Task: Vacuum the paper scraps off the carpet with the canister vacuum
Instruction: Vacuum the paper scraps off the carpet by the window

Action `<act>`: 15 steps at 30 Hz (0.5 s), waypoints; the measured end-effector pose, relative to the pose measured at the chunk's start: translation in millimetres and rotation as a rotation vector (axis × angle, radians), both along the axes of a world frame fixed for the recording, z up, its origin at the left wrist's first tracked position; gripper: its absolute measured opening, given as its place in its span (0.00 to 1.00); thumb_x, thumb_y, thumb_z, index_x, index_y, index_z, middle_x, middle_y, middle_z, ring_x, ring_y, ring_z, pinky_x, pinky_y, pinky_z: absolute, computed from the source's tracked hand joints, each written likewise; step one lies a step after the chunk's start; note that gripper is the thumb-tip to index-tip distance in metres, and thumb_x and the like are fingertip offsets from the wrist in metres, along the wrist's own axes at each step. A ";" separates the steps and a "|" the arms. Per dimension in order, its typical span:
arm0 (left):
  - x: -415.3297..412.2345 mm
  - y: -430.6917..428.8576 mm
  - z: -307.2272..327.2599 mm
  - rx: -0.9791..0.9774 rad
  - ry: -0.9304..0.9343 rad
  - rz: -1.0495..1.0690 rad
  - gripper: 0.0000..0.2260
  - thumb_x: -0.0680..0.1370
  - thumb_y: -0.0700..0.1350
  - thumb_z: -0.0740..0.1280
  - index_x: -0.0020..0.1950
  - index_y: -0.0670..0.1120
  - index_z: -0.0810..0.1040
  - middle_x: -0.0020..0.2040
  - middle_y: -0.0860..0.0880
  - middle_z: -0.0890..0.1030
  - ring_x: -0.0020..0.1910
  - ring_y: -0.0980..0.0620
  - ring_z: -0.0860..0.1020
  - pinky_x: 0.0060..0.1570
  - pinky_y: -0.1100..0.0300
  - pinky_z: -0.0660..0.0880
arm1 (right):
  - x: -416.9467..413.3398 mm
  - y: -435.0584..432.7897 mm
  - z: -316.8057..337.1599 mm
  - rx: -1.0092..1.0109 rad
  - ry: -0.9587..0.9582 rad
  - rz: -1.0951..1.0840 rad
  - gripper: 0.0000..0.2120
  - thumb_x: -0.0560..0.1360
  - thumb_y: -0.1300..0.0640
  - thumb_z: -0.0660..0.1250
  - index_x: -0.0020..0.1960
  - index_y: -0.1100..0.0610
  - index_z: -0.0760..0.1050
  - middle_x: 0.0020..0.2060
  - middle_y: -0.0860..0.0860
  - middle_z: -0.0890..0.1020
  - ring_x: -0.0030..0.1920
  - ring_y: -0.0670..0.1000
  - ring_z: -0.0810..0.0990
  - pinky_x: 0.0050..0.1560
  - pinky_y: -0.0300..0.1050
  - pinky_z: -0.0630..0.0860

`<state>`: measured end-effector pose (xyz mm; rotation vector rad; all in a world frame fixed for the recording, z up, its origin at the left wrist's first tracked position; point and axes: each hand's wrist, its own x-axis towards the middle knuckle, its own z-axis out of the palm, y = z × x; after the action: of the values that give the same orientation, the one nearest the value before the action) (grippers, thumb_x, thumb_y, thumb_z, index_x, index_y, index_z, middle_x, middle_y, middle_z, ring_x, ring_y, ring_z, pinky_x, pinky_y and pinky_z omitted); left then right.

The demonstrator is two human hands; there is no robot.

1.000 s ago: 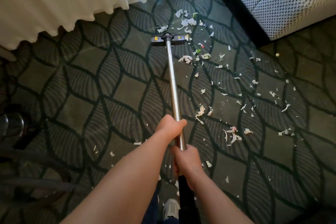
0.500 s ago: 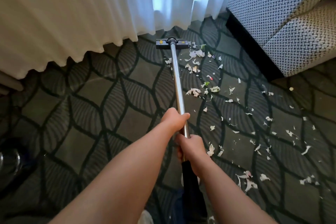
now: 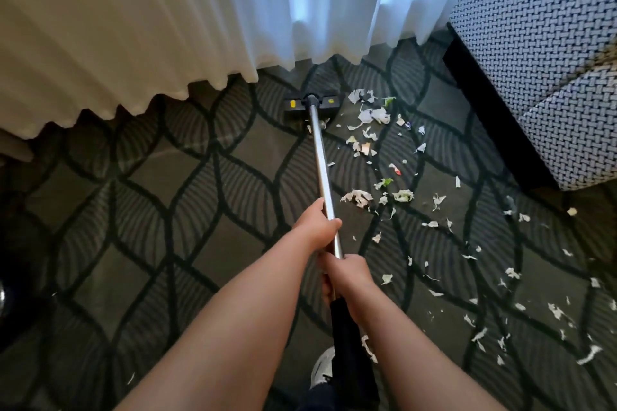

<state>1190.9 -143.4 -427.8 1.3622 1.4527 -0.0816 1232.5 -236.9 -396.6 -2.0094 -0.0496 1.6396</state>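
The wand is smooth, shiny metal, ending in a matt black plastic floor head. The carpet looks like short, matt pile, strewn with torn paper scraps. The curtain is soft pleated cloth, and the armchair wears coarse woven fabric.

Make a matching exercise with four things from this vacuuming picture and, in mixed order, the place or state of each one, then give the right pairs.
Things:
1. floor nozzle
2. metal wand
3. paper scraps
4. woven seat

Places or states:
A. gripped by the left hand and the right hand
B. scattered on the carpet, mostly right of the wand
C. just below the curtain hem
D. top right corner

Pairs: 1-C, 2-A, 3-B, 4-D
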 end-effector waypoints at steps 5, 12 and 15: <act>4.8 -11.4 0.4 -0.031 -0.065 0.019 0.17 0.78 0.42 0.65 0.66 0.49 0.73 0.58 0.49 0.81 0.54 0.49 0.79 0.58 0.58 0.74 | 10.7 -6.9 5.6 -0.042 0.044 0.032 0.09 0.73 0.60 0.64 0.35 0.61 0.71 0.19 0.54 0.70 0.18 0.52 0.68 0.25 0.41 0.68; 9.3 -19.1 28.0 -0.049 -0.069 0.025 0.10 0.77 0.41 0.64 0.58 0.46 0.77 0.51 0.46 0.82 0.51 0.46 0.80 0.56 0.51 0.78 | 19.4 -12.2 47.6 -0.060 0.056 0.046 0.08 0.75 0.61 0.64 0.39 0.62 0.70 0.18 0.53 0.69 0.15 0.49 0.66 0.20 0.36 0.67; 7.6 -35.2 37.0 -0.054 -0.083 0.040 0.09 0.77 0.40 0.65 0.56 0.46 0.77 0.49 0.46 0.82 0.50 0.47 0.81 0.55 0.53 0.78 | 18.5 -25.7 60.2 -0.084 0.052 0.054 0.06 0.75 0.62 0.63 0.39 0.62 0.71 0.20 0.54 0.70 0.16 0.49 0.66 0.21 0.36 0.67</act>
<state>1198.5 -178.6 -390.8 1.2774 1.3981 -0.0374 1251.0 -262.6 -336.4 -2.0425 -0.0170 1.7537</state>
